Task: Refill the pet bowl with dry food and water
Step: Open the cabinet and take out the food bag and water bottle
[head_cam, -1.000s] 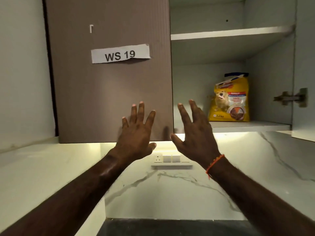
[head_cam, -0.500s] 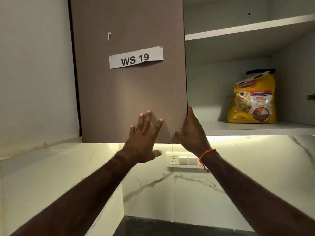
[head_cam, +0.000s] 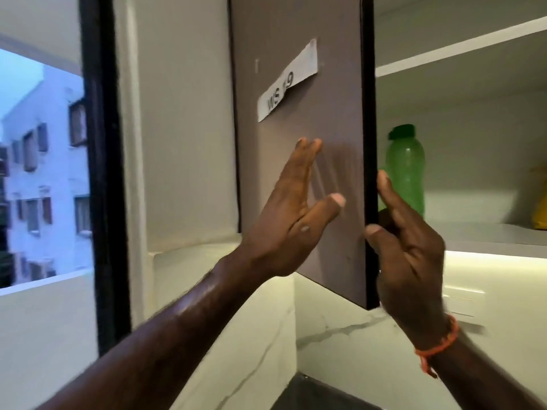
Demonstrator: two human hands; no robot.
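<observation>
While the cabinet door (head_cam: 299, 161) stands swung well out from the carcass, the task sits at its very start: supplies are only being uncovered. No bowl in view, no food or water poured. Everything is left to do: take down food, find bowl, fill, add water.

Left hand (head_cam: 291, 220): fingers straight and spread, laid flat against or just off the door's brown face below the paper label (head_cam: 288, 84); contact not certain through blur. It holds nothing.

Right hand (head_cam: 405, 250): thumb at the front of the door's dark free edge, fingers curled round behind it. It grips the door edge.

Inside, lower shelf (head_cam: 485, 238): green bottle (head_cam: 405, 173) with dark cap, upright, just behind the door edge. Far right, a sliver of the yellow food bag (head_cam: 540, 208), cut by the frame, also on that shelf. Upper shelf (head_cam: 461, 45) shows nothing on it.

Window (head_cam: 41, 173) at left, building outside. Dark worktop (head_cam: 325, 395) at the bottom edge.

Against half a second ago:
- Door then lay closed, flush, label readable head-on; now angled open, label foreshortened.
- Right hand was just hooking the edge; now wrapped round it.
- Green bottle was hidden behind the door; now exposed.
- Yellow bag was in full view mid-right; now nearly out of frame, since the view has turned left, bringing the window in.
</observation>
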